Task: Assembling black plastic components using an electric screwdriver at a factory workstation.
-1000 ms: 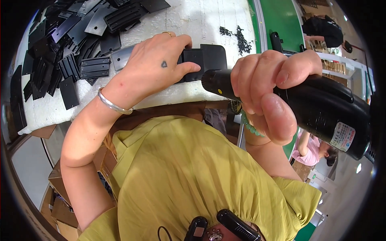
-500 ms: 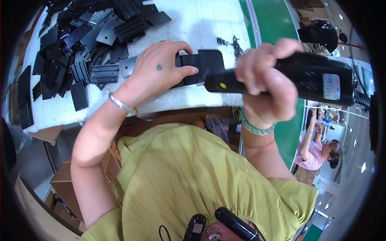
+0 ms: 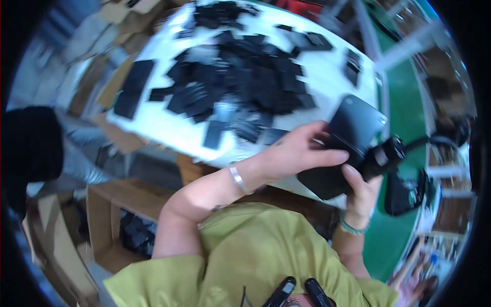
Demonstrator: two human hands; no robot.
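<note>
My left hand (image 3: 307, 148) is closed on a flat black plate (image 3: 355, 123) with rounded corners, thumb across its face, lifted over the table's front right edge. Close beside it, my right hand (image 3: 362, 189) is curled at a black corded power tool (image 3: 382, 157), whose cord end points up to the right. A broad dark part shows beneath my left thumb; blur hides whether it belongs to the plate or the tool. Some fingers of my right hand are hidden behind these dark parts.
A large heap of black plates and ribbed pieces (image 3: 245, 77) covers much of the white table (image 3: 169, 130). Green surface (image 3: 409, 97) runs along the right, with a black case-like object (image 3: 404, 192) on it. Cardboard boxes (image 3: 105, 230) stand at lower left. Another person is at lower right.
The view has swung, showing more of the table. My left hand has raised the plate off the table and turned it. My right hand has come in beside it, and the tool's angle has changed.
</note>
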